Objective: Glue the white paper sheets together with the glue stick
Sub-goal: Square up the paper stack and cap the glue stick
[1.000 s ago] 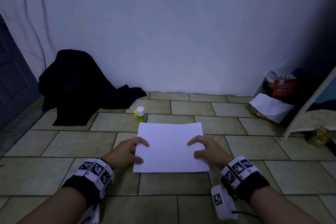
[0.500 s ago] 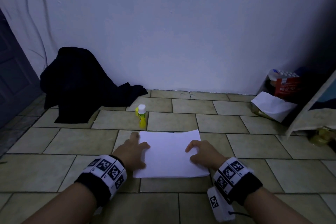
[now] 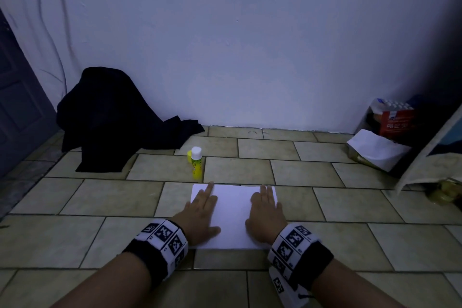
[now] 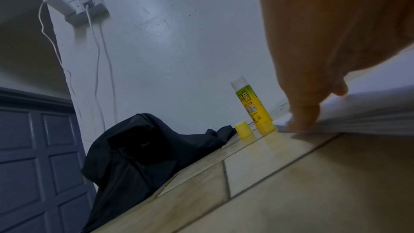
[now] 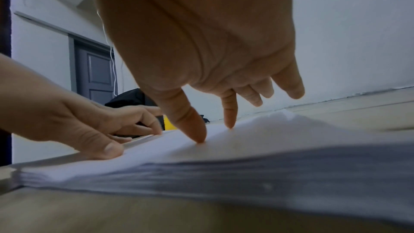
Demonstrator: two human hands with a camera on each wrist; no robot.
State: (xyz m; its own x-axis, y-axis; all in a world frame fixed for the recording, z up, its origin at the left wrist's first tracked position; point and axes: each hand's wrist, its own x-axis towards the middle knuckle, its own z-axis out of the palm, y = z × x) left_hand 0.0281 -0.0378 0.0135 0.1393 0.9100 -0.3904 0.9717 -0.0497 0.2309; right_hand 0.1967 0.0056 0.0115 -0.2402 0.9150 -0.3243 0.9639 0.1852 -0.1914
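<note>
A stack of white paper sheets (image 3: 233, 217) lies flat on the tiled floor in front of me. My left hand (image 3: 203, 205) presses on its left part with the fingers stretched forward, and one fingertip (image 4: 302, 118) touches the far left corner. My right hand (image 3: 265, 205) lies on the right part, its thumb and forefinger tips (image 5: 229, 114) pressing down on the top sheet (image 5: 257, 139). A yellow glue stick (image 3: 196, 165) stands uncapped just beyond the sheets' far left corner. Its yellow cap (image 4: 243, 129) sits beside it.
A dark garment (image 3: 112, 120) is heaped against the white wall at the back left, next to a grey door (image 4: 33, 157). A red carton (image 3: 395, 120) and crumpled white paper (image 3: 377, 150) stand at the back right, beside a leaning board (image 3: 430, 155).
Both hands went from curled fingers at the sheets' side edges to flat palms, fingers reaching toward the far edge. The glue stick has not moved.
</note>
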